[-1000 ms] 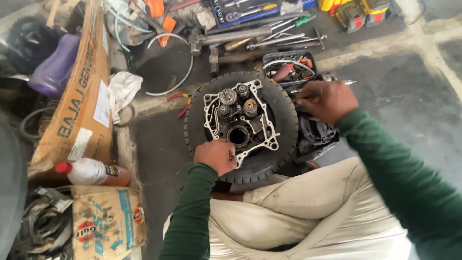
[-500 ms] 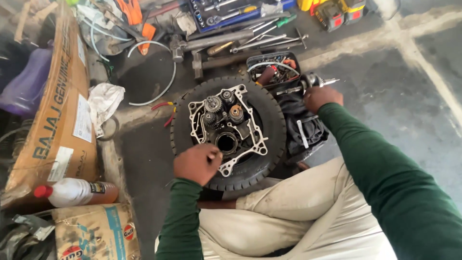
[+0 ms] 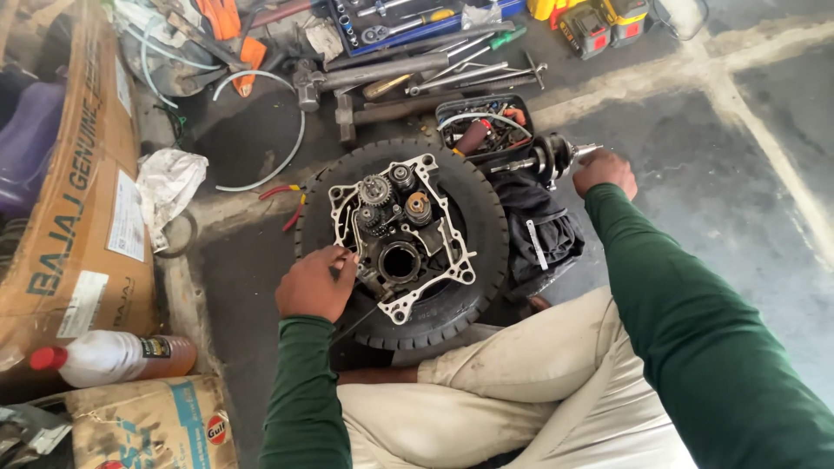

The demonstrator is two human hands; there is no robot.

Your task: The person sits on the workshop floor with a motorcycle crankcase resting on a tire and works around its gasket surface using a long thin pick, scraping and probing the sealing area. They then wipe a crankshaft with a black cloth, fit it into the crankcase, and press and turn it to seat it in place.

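**A:** What is the left hand [image 3: 317, 285] doing?

**B:** It rests on the engine case half [image 3: 401, 236], at about eight o'clock on its pale metal rim. The fingers are curled in close, touching the edge of the casting; I cannot tell whether they pinch anything small.

**A:** And where is that case?

**B:** It lies flat in the middle of a black tyre [image 3: 473, 217] on the concrete floor [image 3: 721, 191], right in front of the person's knees. Gears [image 3: 376, 191] stand at its eleven o'clock corner, and a round open bore sits near its centre.

**A:** The right hand [image 3: 605, 170]?

**B:** It is out at two o'clock from the tyre, closed around one end of a crankshaft [image 3: 549, 156]. The shaft lies roughly level, its other end pointing towards a small black tray of parts [image 3: 484, 126] at twelve o'clock.

**A:** Anything between the shaft and the tyre?

**B:** A dark cloth [image 3: 539, 230] lies bunched against the tyre at three o'clock, just under the crankshaft.

**A:** What else lies around?

**B:** A hammer [image 3: 365, 76] and long tools lie at twelve o'clock beyond the tray, with a blue socket case [image 3: 408, 19] behind them. A cardboard box [image 3: 74, 200] stands at nine o'clock, and a white bottle with a red cap [image 3: 104, 356] lies at seven o'clock.
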